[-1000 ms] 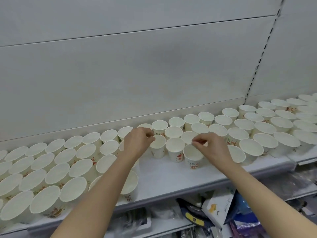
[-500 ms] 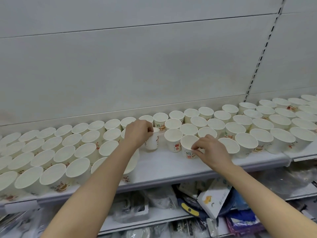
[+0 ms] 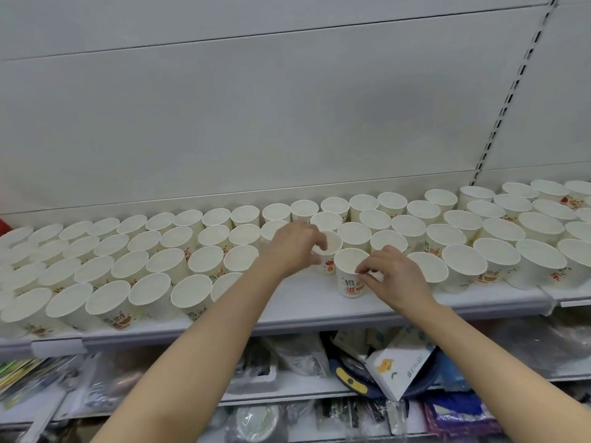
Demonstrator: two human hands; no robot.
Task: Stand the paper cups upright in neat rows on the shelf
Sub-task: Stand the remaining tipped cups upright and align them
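1. White paper cups stood open-mouthed in rows along the shelf (image 3: 307, 318), from nine o'clock across to three o'clock. I could not count them exactly; there were dozens, four deep on the left and about four deep on the right.
2. At the left, the front row of cups (image 3: 105, 302) leaned toward the camera but seemed to stand on their bases.
3. Left hand (image 3: 292, 247), near the centre at about twelve o'clock, had its fingers curled round the rim of one cup (image 3: 329, 254) in the third row, pinching it.
4. Right hand (image 3: 391, 276), just beside it toward one o'clock, pinched the rim of a printed cup (image 3: 350, 273) between thumb and forefinger; this cup stood alone at the front of the gap.
5. Two hands, two held cups, one shelf of cups, one cluttered shelf below (image 3: 287, 391) with bagged goods.
6. Judged step: filling the bare middle gap in the front rows. Next move likely calls for sliding both cups into line with their neighbours and letting go without tipping them.
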